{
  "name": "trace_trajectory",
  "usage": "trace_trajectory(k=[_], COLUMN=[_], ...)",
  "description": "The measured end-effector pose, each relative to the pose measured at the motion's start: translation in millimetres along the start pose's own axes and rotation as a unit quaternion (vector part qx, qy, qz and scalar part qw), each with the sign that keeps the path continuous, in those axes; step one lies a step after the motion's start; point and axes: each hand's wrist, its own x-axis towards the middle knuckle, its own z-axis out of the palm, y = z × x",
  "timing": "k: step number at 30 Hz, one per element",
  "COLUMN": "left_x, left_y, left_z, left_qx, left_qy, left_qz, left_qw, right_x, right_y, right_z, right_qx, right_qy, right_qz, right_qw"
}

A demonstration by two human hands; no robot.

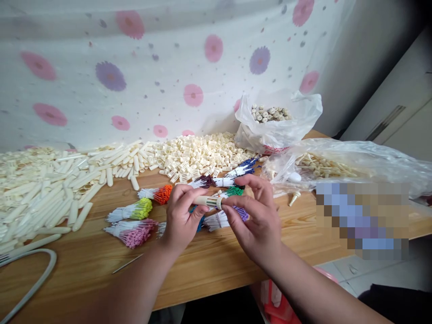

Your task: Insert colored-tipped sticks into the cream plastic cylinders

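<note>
A cream multicolour pen barrel (pixel 206 200) lies level between my hands above the table. My left hand (pixel 180 216) is closed around its left part. The thumb and index finger of my right hand (pixel 259 222) pinch the slotted right end, while its other fingers are raised. Dark slivers show in the slots. Around and behind my hands lie bundles of thin white refills with coloured tips: orange (pixel 164 194), yellow-green (pixel 143 208), pink (pixel 137 232), green (pixel 234 191) and dark blue (pixel 245 167). Other bundles, with purple and blue tips, are partly hidden by my hands.
Long cream barrels (pixel 64 198) are heaped at the left, short slotted pieces (pixel 199 155) at the back. Plastic bags of small parts (pixel 280 130) and cream pieces (pixel 327 166) stand right. A thin metal rod (pixel 127 263) and white cable (pixel 50 265) lie near the front.
</note>
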Motion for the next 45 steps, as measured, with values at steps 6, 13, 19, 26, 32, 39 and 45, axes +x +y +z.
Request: trace_trajectory(k=[6, 13, 19, 26, 32, 39, 45], left_x=[-2.0, -1.1, -1.7, -1.6, -2.2, 0.9, 0.3], left_y=[-2.9, -4.6, -3.7, -2.3, -1.5, -10.1, -24.8], left_z=[0.8, 2.2, 2.1, 1.8, 1.8, 4.8, 14.6], left_qx=[0.046, 0.073, 0.078, 0.099, 0.076, -0.028, -0.167], left_qy=[0.029, 0.047, 0.056, 0.069, 0.059, 0.006, -0.032], left_qz=[0.005, 0.011, 0.015, 0.018, 0.007, -0.073, -0.200], left_qw=[0.998, 0.996, 0.995, 0.993, 0.995, 0.997, 0.965], right_x=[-5.1, -8.5, -10.0, -7.7, -7.0, 22.5, 47.7], right_y=[0.9, 1.6, -0.1, 3.6, -0.1, 48.2, 119.4], right_z=[2.1, 3.1, 1.8, 1.1, 2.2, -23.5, -38.8], right_qx=[0.073, 0.092, 0.085, 0.145, 0.184, 0.089, -0.239], right_qy=[-0.012, -0.026, -0.028, -0.037, -0.044, -0.083, -0.193], right_qz=[0.068, 0.120, 0.137, 0.193, 0.188, 0.114, 0.146], right_qw=[0.995, 0.988, 0.987, 0.970, 0.964, 0.986, 0.940])
